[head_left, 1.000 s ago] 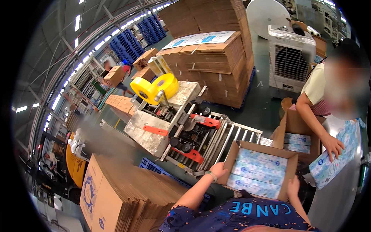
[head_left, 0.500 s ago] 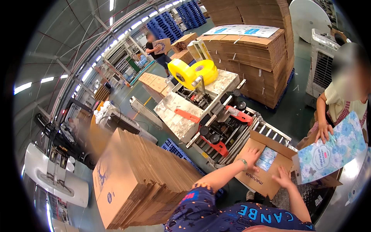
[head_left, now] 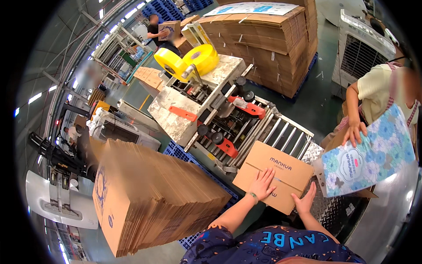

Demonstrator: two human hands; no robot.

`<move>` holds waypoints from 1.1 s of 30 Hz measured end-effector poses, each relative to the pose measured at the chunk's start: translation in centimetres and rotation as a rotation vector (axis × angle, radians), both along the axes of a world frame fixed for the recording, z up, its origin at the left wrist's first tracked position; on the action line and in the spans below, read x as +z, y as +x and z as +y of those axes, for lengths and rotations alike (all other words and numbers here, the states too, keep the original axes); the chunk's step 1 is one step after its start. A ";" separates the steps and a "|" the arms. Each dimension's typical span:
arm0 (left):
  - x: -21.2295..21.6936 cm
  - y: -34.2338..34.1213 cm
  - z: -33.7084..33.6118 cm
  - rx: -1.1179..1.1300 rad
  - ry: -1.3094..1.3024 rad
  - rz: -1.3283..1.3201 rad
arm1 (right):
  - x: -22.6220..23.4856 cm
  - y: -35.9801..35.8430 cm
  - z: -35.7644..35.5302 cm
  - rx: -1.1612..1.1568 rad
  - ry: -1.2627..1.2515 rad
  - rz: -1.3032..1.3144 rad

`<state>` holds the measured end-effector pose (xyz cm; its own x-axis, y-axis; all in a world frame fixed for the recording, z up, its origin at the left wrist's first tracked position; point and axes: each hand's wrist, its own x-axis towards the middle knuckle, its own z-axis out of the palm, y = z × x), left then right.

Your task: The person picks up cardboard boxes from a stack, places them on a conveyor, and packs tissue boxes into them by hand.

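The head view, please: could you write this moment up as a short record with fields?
Left hand: flat on top of the closed cardboard box
Right hand: on the box's near edge
Box position: at the near end of the roller conveyor
Beyond: tape machine with yellow rolls
Left side: stack of flat cartons
Right side: a co-worker holding a flowered pack

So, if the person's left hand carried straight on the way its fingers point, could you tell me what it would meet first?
The left hand lies flat on the closed cardboard box, fingers pointing up-right across its top. Beyond the box's far edge, it would probably meet the metal rollers of the tape-sealing machine, though depth is uncertain.
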<state>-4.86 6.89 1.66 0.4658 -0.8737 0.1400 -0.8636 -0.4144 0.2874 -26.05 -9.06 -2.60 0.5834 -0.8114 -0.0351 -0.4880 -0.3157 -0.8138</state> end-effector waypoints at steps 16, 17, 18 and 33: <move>-1.8 24.1 -7.4 -0.141 0.097 -0.025 | -4.2 26.3 -3.3 -0.321 0.283 -0.336; -1.9 25.7 -6.9 -0.092 0.063 -0.029 | -4.4 27.9 -3.4 -0.280 0.270 -0.340; -2.0 26.9 -6.1 -0.092 0.066 -0.024 | -4.5 29.1 -2.8 -0.285 0.212 -0.291; 2.8 21.2 4.5 0.187 -0.072 -0.176 | -4.6 32.6 -5.2 0.186 0.571 -0.268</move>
